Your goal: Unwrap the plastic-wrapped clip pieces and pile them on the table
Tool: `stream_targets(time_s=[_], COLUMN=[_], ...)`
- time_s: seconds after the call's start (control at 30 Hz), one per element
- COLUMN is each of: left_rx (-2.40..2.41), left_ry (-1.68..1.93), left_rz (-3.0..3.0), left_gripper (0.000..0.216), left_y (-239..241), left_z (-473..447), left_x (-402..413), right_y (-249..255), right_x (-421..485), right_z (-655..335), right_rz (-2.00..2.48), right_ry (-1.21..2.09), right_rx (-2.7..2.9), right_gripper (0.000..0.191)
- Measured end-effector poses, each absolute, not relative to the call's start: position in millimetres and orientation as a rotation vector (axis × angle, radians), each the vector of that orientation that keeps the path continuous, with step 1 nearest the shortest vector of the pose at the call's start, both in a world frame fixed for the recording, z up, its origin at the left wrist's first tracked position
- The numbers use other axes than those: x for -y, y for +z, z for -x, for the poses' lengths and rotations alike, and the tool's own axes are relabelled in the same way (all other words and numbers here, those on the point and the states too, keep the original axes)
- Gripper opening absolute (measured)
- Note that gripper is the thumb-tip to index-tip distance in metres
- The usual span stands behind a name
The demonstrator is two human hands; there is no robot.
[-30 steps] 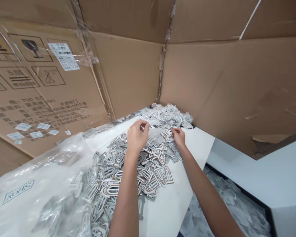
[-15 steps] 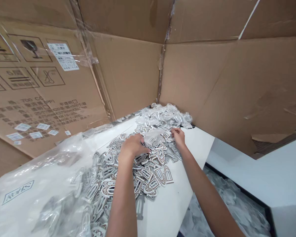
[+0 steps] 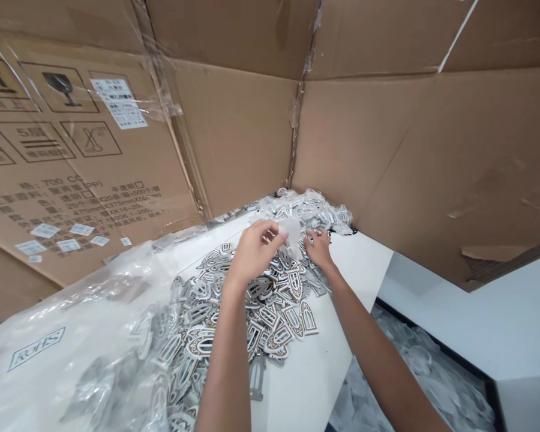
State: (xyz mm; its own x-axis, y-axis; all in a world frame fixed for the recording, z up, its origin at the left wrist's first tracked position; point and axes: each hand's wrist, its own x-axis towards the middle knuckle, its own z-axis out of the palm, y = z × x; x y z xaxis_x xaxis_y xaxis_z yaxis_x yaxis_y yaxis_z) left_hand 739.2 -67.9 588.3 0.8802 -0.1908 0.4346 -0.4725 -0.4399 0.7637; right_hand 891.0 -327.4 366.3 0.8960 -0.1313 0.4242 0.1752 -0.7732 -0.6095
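Note:
My left hand (image 3: 255, 252) pinches a small translucent plastic bag (image 3: 291, 237) between thumb and fingers, above the heap. My right hand (image 3: 319, 247) is just to the right of the bag, its fingers apart and reaching down to the pieces at the back; nothing shows in its grasp. Beneath both hands spreads a heap of small arched window-shaped pieces (image 3: 294, 283), white and grey with brown scroll patterns. Behind the hands lies a mound of pieces in clear plastic bags (image 3: 312, 206).
Tall cardboard walls (image 3: 238, 132) enclose the back of the white table (image 3: 306, 378). A large clear plastic bag (image 3: 40, 378) marked RoHS covers the left side. Below the table's right edge, a dark-rimmed container (image 3: 488, 390) holds crumpled clear plastic (image 3: 414, 372).
My left hand has risen slightly and moved right, lifting the small bag off the heap. My right hand has shifted a little left, and its fingers have spread.

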Motion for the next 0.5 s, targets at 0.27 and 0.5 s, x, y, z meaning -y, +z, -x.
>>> stream_targets(time_s=[0.27, 0.5], left_rx=[0.532, 0.541], left_ry=[0.087, -0.106], left_rz=[-2.273, -2.447], left_gripper=[0.031, 0.049], left_y=[558, 562], left_z=[-748, -744], left_x=[72, 64], right_y=[358, 363], right_x=[328, 329], right_z=[-899, -896], right_rz=[2.37, 2.246], right_ry=[-0.522, -0.69], right_rx=[0.025, 0.056], right_gripper=[0.057, 0.065])
